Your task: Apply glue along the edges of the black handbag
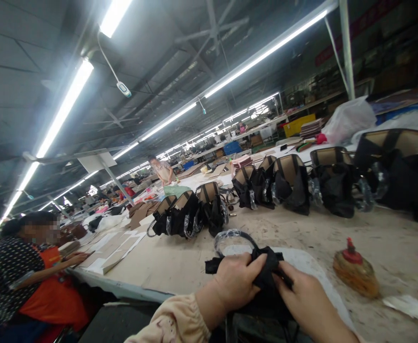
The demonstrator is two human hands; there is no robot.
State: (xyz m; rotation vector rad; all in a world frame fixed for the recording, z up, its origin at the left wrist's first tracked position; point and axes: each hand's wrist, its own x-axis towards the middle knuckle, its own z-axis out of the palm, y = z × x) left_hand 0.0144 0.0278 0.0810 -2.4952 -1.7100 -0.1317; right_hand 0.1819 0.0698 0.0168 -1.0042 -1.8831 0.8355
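Observation:
Both hands grip a black handbag [266, 305] at the front edge of the table. My left hand [235, 281] is closed on its black fabric, thumb pressed toward the middle. My right hand [301, 295] pinches the same fabric from the other side, fingertips partly hidden by it. A curved handle wrapped in clear plastic [228, 237] stands up behind my left hand. The bag's lower part lies below the table edge and is partly out of view. Under and behind the hands is a white sheet [307, 262].
A glue bottle with a red cap [355, 274] stands at the right, near a white scrap [409, 307]. Several black bags [290, 183] line the table's far side. At the left, a person in an orange apron [53, 286] reaches toward flat panels [112, 250].

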